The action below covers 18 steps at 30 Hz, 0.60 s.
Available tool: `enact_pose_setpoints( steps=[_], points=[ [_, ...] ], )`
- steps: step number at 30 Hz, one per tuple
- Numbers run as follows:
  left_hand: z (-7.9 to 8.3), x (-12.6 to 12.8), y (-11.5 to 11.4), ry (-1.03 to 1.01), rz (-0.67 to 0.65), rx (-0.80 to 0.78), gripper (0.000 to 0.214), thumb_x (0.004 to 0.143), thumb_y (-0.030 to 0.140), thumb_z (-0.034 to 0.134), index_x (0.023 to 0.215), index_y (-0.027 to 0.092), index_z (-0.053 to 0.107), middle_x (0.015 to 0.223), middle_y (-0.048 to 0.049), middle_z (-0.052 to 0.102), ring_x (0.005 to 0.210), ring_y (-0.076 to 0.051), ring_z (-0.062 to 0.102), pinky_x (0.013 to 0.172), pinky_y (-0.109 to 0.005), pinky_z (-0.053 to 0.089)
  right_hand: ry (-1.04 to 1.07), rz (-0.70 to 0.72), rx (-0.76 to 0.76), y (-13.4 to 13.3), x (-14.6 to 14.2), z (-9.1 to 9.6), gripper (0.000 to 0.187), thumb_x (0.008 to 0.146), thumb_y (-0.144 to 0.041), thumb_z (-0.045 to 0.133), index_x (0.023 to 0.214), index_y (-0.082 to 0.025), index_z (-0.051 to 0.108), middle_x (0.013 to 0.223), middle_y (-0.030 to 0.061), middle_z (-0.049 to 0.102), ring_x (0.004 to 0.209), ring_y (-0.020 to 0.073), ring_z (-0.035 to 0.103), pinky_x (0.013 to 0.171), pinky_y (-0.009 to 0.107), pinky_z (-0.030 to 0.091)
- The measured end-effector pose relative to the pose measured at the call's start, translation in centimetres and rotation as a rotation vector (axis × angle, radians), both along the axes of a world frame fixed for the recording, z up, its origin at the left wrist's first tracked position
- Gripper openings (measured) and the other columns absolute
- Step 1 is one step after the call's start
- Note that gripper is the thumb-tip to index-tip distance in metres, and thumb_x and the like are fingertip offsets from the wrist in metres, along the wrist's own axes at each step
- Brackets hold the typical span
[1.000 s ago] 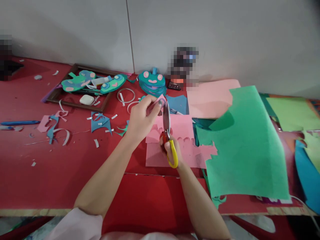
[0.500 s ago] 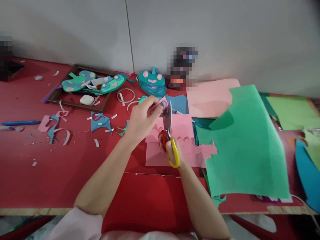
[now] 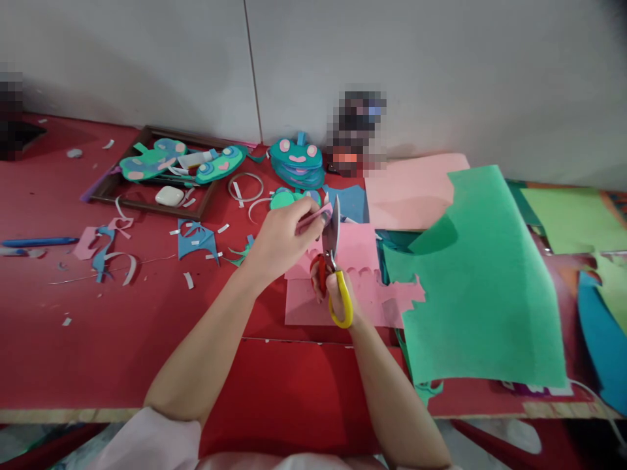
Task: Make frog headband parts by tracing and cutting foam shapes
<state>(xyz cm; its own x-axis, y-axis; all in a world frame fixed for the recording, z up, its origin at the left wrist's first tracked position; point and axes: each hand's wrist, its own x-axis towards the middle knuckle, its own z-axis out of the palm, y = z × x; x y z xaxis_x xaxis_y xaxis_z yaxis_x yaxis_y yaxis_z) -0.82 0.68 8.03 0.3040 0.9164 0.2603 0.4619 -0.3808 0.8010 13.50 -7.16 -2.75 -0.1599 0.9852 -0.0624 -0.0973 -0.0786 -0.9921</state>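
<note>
My left hand pinches a small piece of pink paper between thumb and fingers. In my right hand are scissors with one yellow and one red handle, blades pointing up. The blades stand right beside the pink piece; whether they touch it I cannot tell. Under both hands lie pink paper sheets, with scalloped cut edges. Just behind my left hand a green paper cutout is partly covered.
A brown frame at the back left holds decorated green cutouts. A stack of teal face cutouts leans by the wall. Right of my hands lie a large green sheet and a pale pink sheet. Blue scraps litter the left side.
My left hand has moved slightly down with the pink piece, showing more of the green cutout behind it. The scissors have shifted slightly right and stay in my right hand.
</note>
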Motion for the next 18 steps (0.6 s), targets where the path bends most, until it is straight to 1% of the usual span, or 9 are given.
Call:
enact_pose_setpoints(
  steps=[4,8,12,18],
  points=[
    [0.04,0.01,-0.02,-0.007,-0.004,-0.003,0.017,0.088,0.026,0.05,0.073,0.02,0.053,0.065,0.0031,0.059,0.062,-0.011,0.054,0.058,-0.024,0.037,0.003,-0.002,0.009,0.04,-0.07,0.16,0.055,0.079,-0.075,0.043,0.085,-0.021,0.053,0.061,-0.0044,0.042,0.042,0.0074,0.036,0.037,0.023,0.032],
    [0.04,0.07,-0.02,0.0,-0.009,-0.018,0.017,0.087,0.025,0.05,0.072,0.019,0.053,0.065,0.0029,0.059,0.062,-0.011,0.053,0.057,-0.024,0.036,0.026,-0.004,0.025,0.09,-0.1,-0.07,0.054,0.079,-0.074,0.043,0.081,-0.021,0.052,0.059,-0.0048,0.041,0.041,0.0073,0.035,0.036,0.023,0.03],
    [0.19,0.07,-0.07,0.01,-0.018,-0.037,0.014,0.086,0.023,0.049,0.073,0.019,0.053,0.066,0.0032,0.058,0.063,-0.01,0.052,0.057,-0.023,0.035,0.018,-0.011,0.043,0.1,-0.06,-0.27,0.053,0.081,-0.073,0.042,0.082,-0.021,0.052,0.058,-0.005,0.042,0.04,0.007,0.034,0.036,0.022,0.029],
    [0.28,-0.03,-0.11,0.024,-0.022,-0.05,0.014,0.086,0.023,0.049,0.073,0.019,0.052,0.066,0.0036,0.057,0.063,-0.01,0.052,0.058,-0.023,0.035,0.003,0.003,0.06,0.11,0.0,0.07,0.052,0.083,-0.071,0.041,0.08,-0.021,0.052,0.056,-0.0048,0.042,0.04,0.0075,0.035,0.037,0.023,0.029]
  ],
)
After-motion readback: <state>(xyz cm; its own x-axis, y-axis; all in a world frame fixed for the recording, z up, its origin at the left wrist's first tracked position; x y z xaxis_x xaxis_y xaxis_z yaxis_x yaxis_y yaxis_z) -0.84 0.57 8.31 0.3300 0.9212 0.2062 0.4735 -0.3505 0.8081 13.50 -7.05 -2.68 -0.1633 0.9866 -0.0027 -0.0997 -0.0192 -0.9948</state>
